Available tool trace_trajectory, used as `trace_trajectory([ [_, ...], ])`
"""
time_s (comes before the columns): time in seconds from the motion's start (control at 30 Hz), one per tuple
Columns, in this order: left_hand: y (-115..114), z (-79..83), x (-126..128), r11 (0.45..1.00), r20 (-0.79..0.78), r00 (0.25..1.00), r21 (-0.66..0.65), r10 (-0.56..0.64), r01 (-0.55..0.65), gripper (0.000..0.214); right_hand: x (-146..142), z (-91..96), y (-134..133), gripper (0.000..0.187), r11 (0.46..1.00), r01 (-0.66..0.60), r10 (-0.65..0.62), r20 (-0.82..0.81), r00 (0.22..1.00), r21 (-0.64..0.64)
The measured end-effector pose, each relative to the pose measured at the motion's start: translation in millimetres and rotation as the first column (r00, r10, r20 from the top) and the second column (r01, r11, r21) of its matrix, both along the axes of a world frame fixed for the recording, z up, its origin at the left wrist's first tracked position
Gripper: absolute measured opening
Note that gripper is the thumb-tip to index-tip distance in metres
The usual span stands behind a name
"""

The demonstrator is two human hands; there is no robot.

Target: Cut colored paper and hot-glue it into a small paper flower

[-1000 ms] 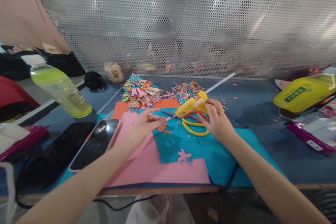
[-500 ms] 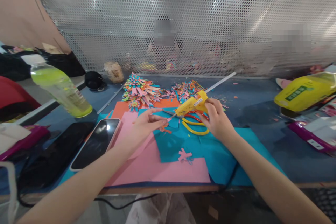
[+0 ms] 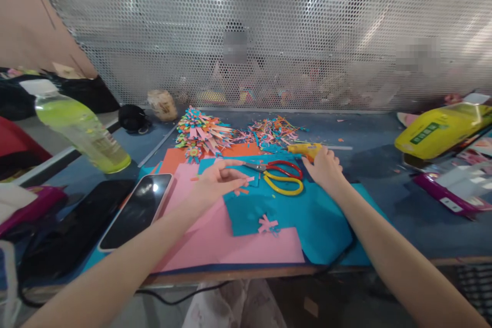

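Observation:
My left hand (image 3: 221, 180) hovers over the paper sheets, its fingertips pinching a small pink paper strip (image 3: 250, 179). Bits of orange paper (image 3: 242, 191) show just below the fingers. My right hand (image 3: 325, 166) is closed round the yellow glue gun (image 3: 307, 150), low at the table, nozzle to the left and a white glue stick (image 3: 342, 148) out of its back. Between the hands lie scissors (image 3: 282, 184) with one red and one yellow handle loop, blades toward my left hand. A pink paper cutout (image 3: 267, 224) rests on the blue-green paper (image 3: 249, 210) nearer me.
Behind are a heap of fringed paper flowers (image 3: 202, 133) and paper scraps (image 3: 274, 130). At left stand a green drink bottle (image 3: 84, 130) and a phone (image 3: 136, 210). A yellow bottle (image 3: 438, 130) lies at right. Pink paper (image 3: 261, 251) covers the front; a perforated metal panel (image 3: 292, 36) rises behind.
My right hand has moved the glue gun right and down toward the table, away from my left hand, and its tip has left the pink strip. The scissors are now uncovered.

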State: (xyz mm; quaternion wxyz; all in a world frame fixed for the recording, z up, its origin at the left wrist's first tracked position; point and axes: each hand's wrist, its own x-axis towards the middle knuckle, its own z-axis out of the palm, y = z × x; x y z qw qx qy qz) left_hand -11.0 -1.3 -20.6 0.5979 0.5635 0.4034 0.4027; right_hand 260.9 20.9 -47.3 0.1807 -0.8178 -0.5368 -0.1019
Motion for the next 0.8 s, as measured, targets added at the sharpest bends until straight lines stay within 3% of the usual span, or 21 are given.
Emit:
trace_trajectory([
  [0.07, 0.4, -0.6, 0.3, 1.0, 0.001, 1.0, 0.011, -0.007, 0.007, 0.044, 1.3, 1.1, -0.9, 0.044, 0.998, 0.062, -0.062, 0.059, 0.996, 0.016],
  [0.1, 0.5, -0.8, 0.5, 1.0, 0.001, 1.0, 0.012, -0.003, 0.003, 0.043, 0.3, 3.5, -2.4, 0.045, 0.999, 0.005, -0.009, 0.072, 0.997, 0.05],
  [0.17, 0.7, -1.3, 0.8, 1.0, 0.005, 1.0, 0.003, 0.021, -0.021, 0.044, -5.2, 11.0, -7.8, 0.045, 0.953, -0.279, 0.278, 0.027, 0.96, 0.12],
  [0.2, 0.8, -1.4, 0.9, 0.999, 0.017, 0.999, -0.003, 0.033, -0.033, 0.046, -9.8, 15.6, -11.9, 0.041, 0.852, -0.508, 0.516, -0.036, 0.856, 0.125],
  [0.27, 0.8, -1.3, 0.9, 0.999, 0.048, 0.998, -0.003, 0.049, -0.049, 0.046, -21.6, 24.4, -23.1, 0.034, 0.516, -0.852, 0.848, -0.196, 0.492, 0.094],
  [0.33, 0.6, -0.5, 0.8, 0.999, 0.064, 0.997, 0.006, 0.052, -0.053, 0.044, -34.9, 30.9, -36.9, 0.027, 0.256, -0.963, 0.94, -0.254, 0.228, 0.082],
  [0.4, 0.1, 0.6, 0.9, 0.999, 0.053, 0.997, 0.006, 0.051, -0.052, 0.043, -46.5, 34.2, -50.0, 0.025, 0.121, -0.992, 0.949, -0.297, 0.105, 0.036],
  [0.53, -0.4, 0.5, 1.6, 1.0, 0.032, 0.999, 0.011, 0.022, -0.023, 0.039, -58.3, 32.4, -62.6, 0.029, 0.063, -0.998, 0.958, -0.279, 0.068, -0.027],
  [0.67, 2.0, -3.7, 1.5, 1.0, 0.011, 1.0, 0.021, 0.02, -0.02, 0.038, -57.9, 26.6, -57.5, 0.026, 0.03, -0.998, 0.949, -0.312, 0.044, -0.05],
  [0.8, 4.3, -6.7, 0.6, 0.999, -0.022, 1.0, 0.036, 0.013, -0.012, 0.036, -54.8, 24.6, -49.2, 0.022, -0.073, -0.997, 0.911, -0.408, -0.057, -0.024],
])
